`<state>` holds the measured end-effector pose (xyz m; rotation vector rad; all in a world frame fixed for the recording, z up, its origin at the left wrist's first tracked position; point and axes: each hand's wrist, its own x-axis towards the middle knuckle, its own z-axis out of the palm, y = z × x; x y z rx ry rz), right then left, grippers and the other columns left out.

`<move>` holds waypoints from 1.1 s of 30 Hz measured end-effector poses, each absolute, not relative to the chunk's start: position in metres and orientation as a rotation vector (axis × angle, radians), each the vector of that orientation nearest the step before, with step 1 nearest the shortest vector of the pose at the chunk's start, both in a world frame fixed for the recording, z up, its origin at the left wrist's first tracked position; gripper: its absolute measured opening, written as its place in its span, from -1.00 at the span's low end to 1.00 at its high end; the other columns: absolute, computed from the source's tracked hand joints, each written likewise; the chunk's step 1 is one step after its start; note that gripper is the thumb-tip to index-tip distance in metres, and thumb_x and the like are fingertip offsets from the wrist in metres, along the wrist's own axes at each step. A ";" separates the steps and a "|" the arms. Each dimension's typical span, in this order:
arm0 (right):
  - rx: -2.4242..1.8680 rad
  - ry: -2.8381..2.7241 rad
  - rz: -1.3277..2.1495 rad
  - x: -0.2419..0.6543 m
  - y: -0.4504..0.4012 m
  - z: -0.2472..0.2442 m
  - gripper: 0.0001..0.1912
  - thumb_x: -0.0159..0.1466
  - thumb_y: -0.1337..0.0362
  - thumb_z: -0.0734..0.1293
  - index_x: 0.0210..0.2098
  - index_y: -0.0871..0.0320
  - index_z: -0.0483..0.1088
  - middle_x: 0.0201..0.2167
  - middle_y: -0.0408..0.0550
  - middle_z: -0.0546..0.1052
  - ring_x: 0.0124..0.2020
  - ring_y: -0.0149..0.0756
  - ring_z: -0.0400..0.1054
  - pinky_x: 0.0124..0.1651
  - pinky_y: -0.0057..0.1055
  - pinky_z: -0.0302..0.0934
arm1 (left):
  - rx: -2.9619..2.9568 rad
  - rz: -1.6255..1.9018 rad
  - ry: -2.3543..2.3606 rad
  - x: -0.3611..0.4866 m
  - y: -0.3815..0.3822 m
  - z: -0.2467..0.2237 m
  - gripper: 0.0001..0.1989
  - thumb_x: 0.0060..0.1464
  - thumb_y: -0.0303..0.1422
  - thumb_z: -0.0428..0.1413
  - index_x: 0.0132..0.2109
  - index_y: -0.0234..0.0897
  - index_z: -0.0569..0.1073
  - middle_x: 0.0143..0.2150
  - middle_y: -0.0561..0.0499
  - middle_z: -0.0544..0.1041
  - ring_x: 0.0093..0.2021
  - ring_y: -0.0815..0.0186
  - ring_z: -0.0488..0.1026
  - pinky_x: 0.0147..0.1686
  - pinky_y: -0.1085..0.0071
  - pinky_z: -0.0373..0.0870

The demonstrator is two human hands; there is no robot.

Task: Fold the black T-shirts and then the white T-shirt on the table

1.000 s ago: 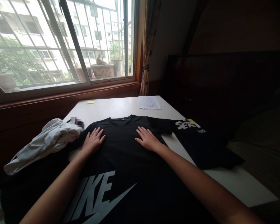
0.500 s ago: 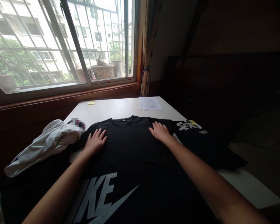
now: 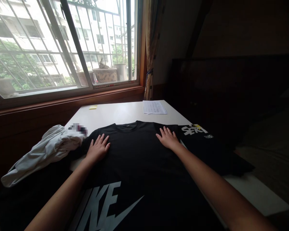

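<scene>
A black T-shirt [image 3: 135,154] with large grey lettering and a swoosh lies spread out, its collar toward the far end of the white table [image 3: 118,110]. My left hand [image 3: 98,148] rests flat near its left shoulder, fingers spread. On the right shoulder lies my right hand [image 3: 168,138], also flat with the fingers apart. Neither hand grips the cloth. The shirt's lower part runs out of view at the bottom.
A crumpled white garment [image 3: 43,149] lies left of the shirt, on dark cloth. To the right is another black garment [image 3: 207,149] with white and yellow print. Papers [image 3: 154,107] and a yellow sticky note [image 3: 93,107] lie at the table's far end, below a barred window [image 3: 98,41].
My right hand has slid slightly right along the shirt's shoulder, its fingers a little more spread. The left hand stays almost where it was. The view has shifted slightly.
</scene>
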<state>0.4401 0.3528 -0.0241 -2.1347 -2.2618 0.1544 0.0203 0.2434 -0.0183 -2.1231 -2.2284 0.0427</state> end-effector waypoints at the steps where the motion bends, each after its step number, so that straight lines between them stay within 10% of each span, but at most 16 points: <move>1: -2.134 -2.264 0.129 0.440 0.351 -0.024 -0.17 0.43 -0.20 -0.11 0.50 0.18 -0.08 0.53 0.10 -0.16 0.52 -0.02 -0.29 0.45 0.10 -0.33 | -2.128 0.041 -2.229 0.021 0.242 -0.018 -0.39 0.42 -0.08 -0.25 0.50 -0.15 0.00 0.55 -0.05 -0.10 0.53 0.08 -0.19 0.41 -0.12 -0.12; 12: -1.849 -2.381 -0.209 0.388 0.345 -0.001 -0.36 0.42 0.13 0.11 0.37 0.40 0.18 0.44 0.27 0.14 0.45 0.00 -0.05 0.45 -0.09 -0.29 | -2.196 -0.206 -2.102 0.041 0.263 0.002 -0.48 0.32 -0.13 -0.02 0.28 -0.31 0.39 0.36 -0.25 0.35 0.37 0.01 0.24 0.41 -0.02 -0.05; 33: -1.838 -2.418 0.328 0.341 0.406 -0.019 -0.18 0.43 -0.20 -0.11 0.51 0.15 -0.14 0.54 -0.08 -0.22 0.53 -0.27 -0.39 0.49 -0.07 -0.49 | -2.201 -0.132 -2.303 0.061 0.348 -0.018 -0.21 0.35 0.08 -0.37 0.50 -0.35 -0.01 0.55 -0.09 -0.17 0.54 0.17 -0.23 0.46 0.04 -0.21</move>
